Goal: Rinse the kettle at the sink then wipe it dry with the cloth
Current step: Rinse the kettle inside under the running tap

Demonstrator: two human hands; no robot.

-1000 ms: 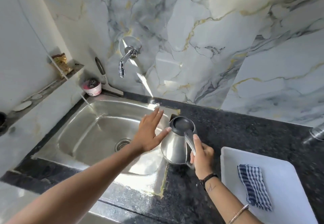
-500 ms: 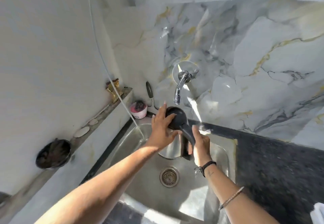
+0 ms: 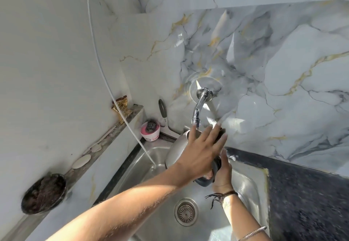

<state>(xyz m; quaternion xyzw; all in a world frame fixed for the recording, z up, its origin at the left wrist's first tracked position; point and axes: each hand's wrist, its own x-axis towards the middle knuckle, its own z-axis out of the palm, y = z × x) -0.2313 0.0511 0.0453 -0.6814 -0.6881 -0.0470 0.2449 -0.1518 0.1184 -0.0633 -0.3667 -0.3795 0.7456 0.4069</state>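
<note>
The steel kettle (image 3: 174, 151) with a dark handle is held over the sink (image 3: 247, 186), its top right under the spout of the wall tap (image 3: 198, 111). My right hand (image 3: 221, 174) grips the kettle's handle from the right. My left hand (image 3: 201, 150) lies across the kettle's top with fingers spread, reaching toward the tap spout and hiding the opening. I cannot see water running from the tap. The cloth is out of view.
A drain (image 3: 186, 212) sits at the sink bottom. A pink cup with a scrubber (image 3: 150, 130) stands at the back left corner. A thin white cord (image 3: 105, 82) hangs into the sink. A dark bowl (image 3: 43, 193) rests on the left ledge. Black countertop (image 3: 309, 199) lies right.
The kettle has gone from the countertop to over the sink and up under the tap. My left hand has moved onto its top, toward the spout. The view has shifted left, away from the cloth.
</note>
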